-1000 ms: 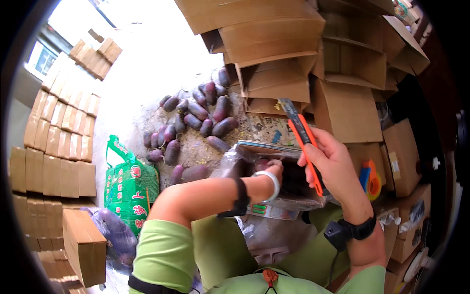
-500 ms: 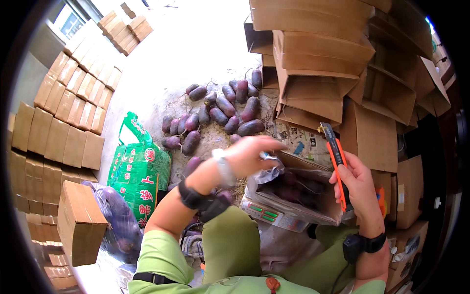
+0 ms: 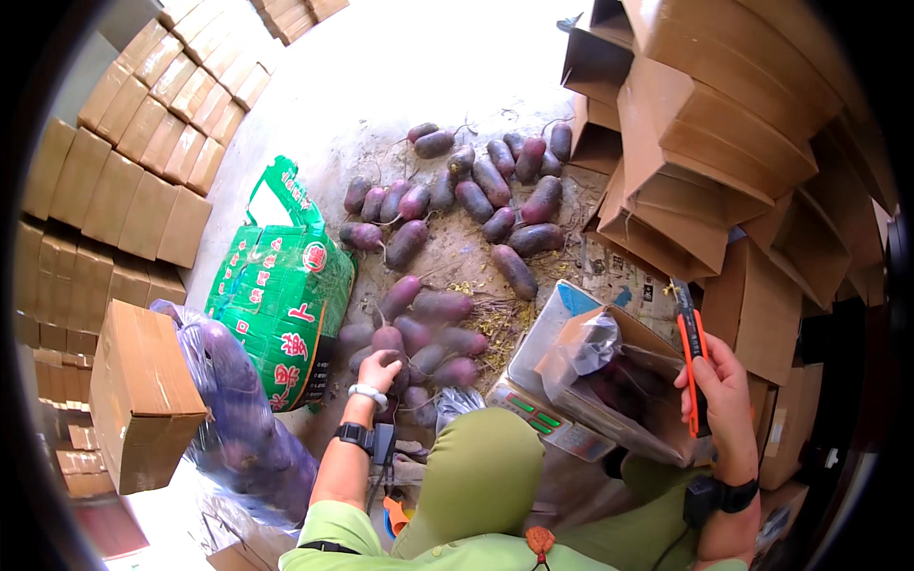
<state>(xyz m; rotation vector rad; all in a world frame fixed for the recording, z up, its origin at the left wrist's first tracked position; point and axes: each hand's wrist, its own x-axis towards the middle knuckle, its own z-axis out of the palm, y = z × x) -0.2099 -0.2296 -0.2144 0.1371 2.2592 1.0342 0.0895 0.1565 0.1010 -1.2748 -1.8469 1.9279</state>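
My left hand (image 3: 379,371) closes its fingers on the lower end of a reddish-purple radish (image 3: 388,340) among a loose group of dark purple radishes (image 3: 441,305) on the dusty floor (image 3: 319,114). My right hand (image 3: 714,376) grips an orange-and-black box cutter (image 3: 689,343), held upright with its tip pointing away from me. Between my hands, an open cardboard box (image 3: 666,430) lined with clear plastic (image 3: 595,338) holds dark radishes and rests on a scale (image 3: 514,404) with green displays.
A green printed sack (image 3: 276,276) lies left, beside a purple plastic bag (image 3: 262,457) and a carton (image 3: 138,400). Stacked sealed cartons (image 3: 129,200) line the left side; open cardboard boxes (image 3: 709,152) are piled at right. More radishes (image 3: 490,181) lie farther ahead.
My left hand has left the lined box and moved left and down onto a floor radish. My right hand, still gripping the cutter, has moved right. The view has shifted toward the left.
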